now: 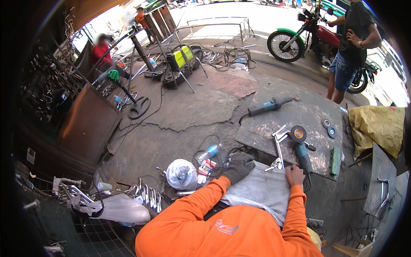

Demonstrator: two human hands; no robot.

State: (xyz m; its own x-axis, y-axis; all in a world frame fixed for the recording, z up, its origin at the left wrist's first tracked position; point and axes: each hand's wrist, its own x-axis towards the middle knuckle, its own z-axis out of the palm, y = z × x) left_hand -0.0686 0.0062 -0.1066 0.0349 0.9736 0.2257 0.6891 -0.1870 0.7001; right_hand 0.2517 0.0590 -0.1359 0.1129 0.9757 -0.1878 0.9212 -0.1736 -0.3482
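Observation:
A grey cloth (pixel 261 187) is spread across my lap, its far edge reaching the low worktable. My left hand (pixel 240 167), in a dark work glove, is closed on the cloth's far left corner. At the far right corner my bare right hand (pixel 295 175) is closed on the cloth's edge. Just beyond the right hand an angle grinder (pixel 303 156) lies with its disc facing up. A shiny metal lever part (pixel 278 150) rests beside it, close to the cloth. Farther back on the table lies a second grinder (pixel 267 106).
Two discs (pixel 329 128) and a green block (pixel 335 161) lie on the table (pixel 314 122). Left of me are a plastic-wrapped roll (pixel 181 174), a bottle (pixel 209 153) and metal levers (pixel 150 197). A person (pixel 353 47) stands by a motorcycle (pixel 308 36); another person (pixel 102 53) sits far left.

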